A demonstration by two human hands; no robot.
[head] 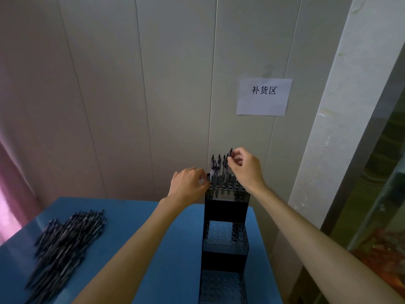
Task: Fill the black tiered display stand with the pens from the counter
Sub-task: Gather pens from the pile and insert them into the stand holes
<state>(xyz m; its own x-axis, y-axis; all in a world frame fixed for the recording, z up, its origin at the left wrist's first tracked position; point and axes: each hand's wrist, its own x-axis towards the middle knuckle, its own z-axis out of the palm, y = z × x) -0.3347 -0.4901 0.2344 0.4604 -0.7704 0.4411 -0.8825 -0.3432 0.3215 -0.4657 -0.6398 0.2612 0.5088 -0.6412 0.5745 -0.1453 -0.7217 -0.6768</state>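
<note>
Head view: the black tiered display stand [225, 218] sits at the right side of the blue counter [142, 218], close to the panelled wall, with three stepped tiers of holes. Only the top tier holds pens, a small cluster standing upright toward its back and left; the middle and bottom tiers show empty holes. The right hand [244, 170] pinches one pen [229, 160] near its upper end between thumb and fingertips, the barrel pointing down into the top tier beside the pens already seated. Whether its tip has entered a hole I cannot tell, since other barrels hide it. The left hand [189, 183] sits at the top tier's left edge, fingers curled; it seems to steady the stand or a pen there, though the blur leaves the exact contact unclear. The loose pile of pens [65, 244] lies well apart on the counter's left side, still large.

To do this step well, I judge the pen should be kept upright and lowered straight into a free hole, not angled against its neighbours, which could tip or jam. The left hand bracing the tall, narrow stand looks sensible, as a sideways push might rock it. Filling row by row from the back would keep later holes reachable.
</note>
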